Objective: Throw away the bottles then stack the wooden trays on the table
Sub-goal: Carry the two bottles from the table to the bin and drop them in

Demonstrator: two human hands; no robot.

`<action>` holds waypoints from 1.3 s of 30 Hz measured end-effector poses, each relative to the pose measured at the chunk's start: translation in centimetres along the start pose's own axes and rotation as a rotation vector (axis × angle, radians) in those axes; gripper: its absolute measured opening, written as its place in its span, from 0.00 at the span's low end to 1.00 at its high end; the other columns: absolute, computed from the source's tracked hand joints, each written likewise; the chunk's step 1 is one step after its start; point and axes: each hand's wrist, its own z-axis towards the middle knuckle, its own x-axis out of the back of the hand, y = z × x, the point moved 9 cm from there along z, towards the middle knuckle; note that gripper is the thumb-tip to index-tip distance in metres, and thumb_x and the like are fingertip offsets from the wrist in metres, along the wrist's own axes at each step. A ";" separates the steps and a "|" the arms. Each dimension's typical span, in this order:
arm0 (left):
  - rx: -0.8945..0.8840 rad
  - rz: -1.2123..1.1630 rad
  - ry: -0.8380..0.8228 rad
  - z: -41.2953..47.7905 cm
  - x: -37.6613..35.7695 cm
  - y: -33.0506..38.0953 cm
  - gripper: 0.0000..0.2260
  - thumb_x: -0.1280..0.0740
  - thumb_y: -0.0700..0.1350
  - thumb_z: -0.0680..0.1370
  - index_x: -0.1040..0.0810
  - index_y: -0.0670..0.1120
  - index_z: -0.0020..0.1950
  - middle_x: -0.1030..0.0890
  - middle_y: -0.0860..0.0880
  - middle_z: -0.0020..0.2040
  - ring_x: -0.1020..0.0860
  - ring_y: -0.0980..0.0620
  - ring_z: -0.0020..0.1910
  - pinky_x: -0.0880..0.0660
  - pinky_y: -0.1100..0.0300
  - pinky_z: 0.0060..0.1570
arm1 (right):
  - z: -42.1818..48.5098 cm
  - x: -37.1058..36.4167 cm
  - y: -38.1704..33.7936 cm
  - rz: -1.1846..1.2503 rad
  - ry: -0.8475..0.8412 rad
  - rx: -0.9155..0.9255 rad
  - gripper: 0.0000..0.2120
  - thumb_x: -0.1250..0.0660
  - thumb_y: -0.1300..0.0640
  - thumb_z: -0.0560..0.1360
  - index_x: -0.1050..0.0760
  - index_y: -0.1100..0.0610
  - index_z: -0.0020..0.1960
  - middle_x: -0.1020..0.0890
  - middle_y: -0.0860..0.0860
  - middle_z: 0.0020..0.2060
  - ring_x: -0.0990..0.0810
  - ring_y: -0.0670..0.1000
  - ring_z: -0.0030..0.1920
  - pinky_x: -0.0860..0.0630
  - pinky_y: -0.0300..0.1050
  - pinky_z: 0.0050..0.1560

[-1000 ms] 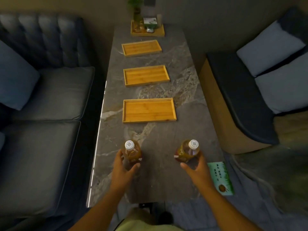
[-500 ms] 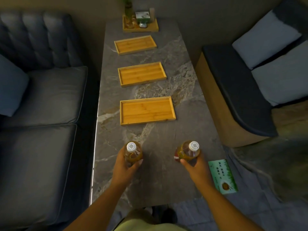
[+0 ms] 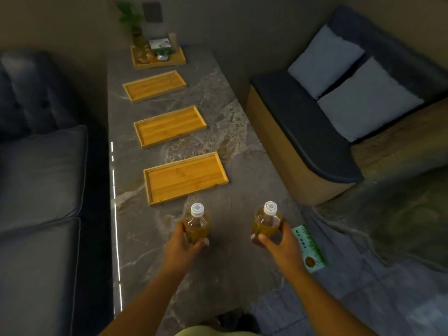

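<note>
Two clear bottles of amber drink with white caps stand near the front of the grey marble table (image 3: 218,275). My left hand (image 3: 183,246) is wrapped around the left bottle (image 3: 196,223). My right hand (image 3: 282,246) grips the right bottle (image 3: 266,220). Three empty wooden trays lie in a row behind them: a near tray (image 3: 185,178), a middle tray (image 3: 169,126) and a far tray (image 3: 154,86).
A fourth wooden tray (image 3: 158,58) at the table's far end holds a plant and small items. A dark sofa (image 3: 41,190) runs along the left. A bench with pale cushions (image 3: 339,93) stands right. A green packet (image 3: 309,248) lies by the table's right edge.
Both hands stay closed on the bottles. The view has tilted and shifted, so the table now runs diagonally; the bottles appear slightly higher in my hands.
</note>
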 end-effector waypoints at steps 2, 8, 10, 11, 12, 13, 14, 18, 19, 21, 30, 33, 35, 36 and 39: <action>-0.035 0.038 -0.043 0.7 -1.6 1.0 0.25 0.21 0.40 0.65 0.26 0.57 0.55 0.18 0.54 0.52 0.19 0.56 0.50 0.21 0.59 0.49 | -0.2 1.5 0.3 0.007 0.037 -0.010 0.27 0.23 0.54 0.68 0.30 0.47 0.63 0.22 0.43 0.54 0.25 0.46 0.55 0.29 0.44 0.55; -0.098 0.204 -0.263 2.2 -8.3 4.3 0.24 0.22 0.47 0.65 0.27 0.61 0.56 0.18 0.53 0.48 0.19 0.55 0.47 0.18 0.56 0.44 | -1.3 7.6 3.9 -0.017 0.158 -0.114 0.29 0.22 0.53 0.67 0.30 0.51 0.65 0.24 0.43 0.52 0.25 0.45 0.53 0.28 0.39 0.50; -0.139 0.266 -0.315 2.2 -11.1 5.7 0.25 0.23 0.48 0.65 0.27 0.59 0.58 0.18 0.51 0.48 0.19 0.52 0.47 0.18 0.49 0.46 | -2.0 10.3 5.6 -0.005 0.191 -0.143 0.25 0.23 0.54 0.67 0.29 0.48 0.60 0.22 0.43 0.50 0.21 0.47 0.52 0.27 0.39 0.48; -0.172 0.304 -0.329 2.1 -12.5 6.6 0.24 0.24 0.49 0.64 0.27 0.59 0.57 0.18 0.52 0.47 0.19 0.53 0.46 0.19 0.50 0.46 | -2.4 11.6 6.4 0.004 0.207 -0.151 0.24 0.23 0.54 0.67 0.30 0.48 0.58 0.21 0.43 0.50 0.20 0.48 0.52 0.26 0.41 0.48; -0.209 0.342 -0.345 2.0 -13.9 7.4 0.23 0.25 0.50 0.64 0.27 0.60 0.56 0.18 0.53 0.46 0.19 0.55 0.45 0.19 0.51 0.45 | -2.8 13.0 7.0 0.005 0.226 -0.158 0.23 0.23 0.54 0.67 0.30 0.47 0.58 0.21 0.43 0.50 0.20 0.48 0.51 0.25 0.42 0.48; -0.243 0.380 -0.369 1.8 -15.4 8.1 0.23 0.25 0.50 0.64 0.27 0.59 0.55 0.18 0.53 0.45 0.19 0.56 0.43 0.20 0.52 0.44 | -3.4 14.4 7.7 -0.003 0.247 -0.165 0.24 0.23 0.54 0.67 0.30 0.47 0.59 0.21 0.43 0.50 0.20 0.46 0.50 0.25 0.41 0.48; -0.271 0.429 -0.405 1.4 -17.1 8.7 0.23 0.25 0.50 0.64 0.27 0.58 0.56 0.18 0.52 0.46 0.19 0.55 0.42 0.21 0.53 0.43 | -4.0 15.9 8.2 -0.023 0.269 -0.172 0.25 0.23 0.53 0.68 0.31 0.46 0.60 0.21 0.42 0.49 0.21 0.43 0.48 0.26 0.37 0.46; -0.370 0.686 -0.611 -1.4 -25.0 10.7 0.26 0.27 0.52 0.67 0.29 0.51 0.62 0.18 0.47 0.49 0.18 0.47 0.46 0.22 0.55 0.43 | -7.2 22.7 11.7 -0.077 0.345 -0.218 0.27 0.24 0.57 0.69 0.30 0.53 0.65 0.21 0.49 0.53 0.20 0.50 0.52 0.21 0.48 0.51; -0.398 0.732 -0.640 -2.4 -26.7 11.3 0.26 0.28 0.53 0.67 0.29 0.51 0.62 0.18 0.48 0.51 0.19 0.47 0.48 0.22 0.55 0.45 | -8.1 24.2 12.6 -0.077 0.343 -0.228 0.28 0.25 0.57 0.69 0.31 0.52 0.66 0.22 0.50 0.55 0.20 0.53 0.54 0.21 0.54 0.54; -0.438 0.793 -0.683 -4.2 -29.8 12.3 0.27 0.28 0.54 0.66 0.30 0.51 0.63 0.19 0.50 0.53 0.19 0.48 0.50 0.25 0.58 0.45 | -10.1 27.1 14.3 -0.113 0.342 -0.244 0.30 0.25 0.55 0.70 0.33 0.49 0.68 0.23 0.49 0.57 0.21 0.52 0.56 0.21 0.55 0.57; -0.698 1.080 -0.770 -13.1 -43.9 16.5 0.31 0.29 0.56 0.69 0.33 0.50 0.69 0.24 0.46 0.64 0.24 0.45 0.62 0.25 0.51 0.57 | -18.2 39.5 23.0 -0.256 0.382 -0.340 0.29 0.27 0.50 0.68 0.33 0.47 0.66 0.22 0.50 0.53 0.20 0.51 0.50 0.19 0.54 0.50; -0.807 1.152 -0.798 -16.3 -48.7 18.0 0.32 0.29 0.55 0.70 0.35 0.51 0.71 0.24 0.46 0.65 0.25 0.45 0.63 0.26 0.51 0.59 | -20.5 43.2 25.9 -0.274 0.375 -0.357 0.28 0.27 0.49 0.68 0.33 0.46 0.65 0.23 0.50 0.53 0.20 0.52 0.48 0.18 0.55 0.47; -0.869 1.208 -0.807 -18.2 -51.7 19.1 0.33 0.29 0.55 0.70 0.37 0.51 0.72 0.24 0.46 0.65 0.24 0.44 0.62 0.25 0.51 0.57 | -22.1 45.7 27.6 -0.296 0.398 -0.380 0.28 0.27 0.48 0.67 0.32 0.47 0.65 0.23 0.51 0.54 0.21 0.52 0.49 0.19 0.54 0.48; -0.898 1.229 -0.819 -19.2 -53.2 19.5 0.33 0.29 0.55 0.70 0.37 0.51 0.72 0.24 0.46 0.66 0.24 0.45 0.62 0.25 0.51 0.57 | -23.0 47.0 28.4 -0.317 0.419 -0.397 0.29 0.27 0.48 0.66 0.31 0.47 0.65 0.23 0.51 0.55 0.21 0.52 0.50 0.20 0.53 0.49; -0.976 1.246 -0.888 -22.1 -57.7 20.6 0.31 0.28 0.55 0.70 0.37 0.52 0.69 0.24 0.48 0.65 0.24 0.47 0.61 0.25 0.52 0.57 | -25.9 50.1 30.2 -0.357 0.465 -0.452 0.30 0.26 0.48 0.66 0.30 0.49 0.66 0.23 0.52 0.58 0.22 0.52 0.54 0.22 0.48 0.52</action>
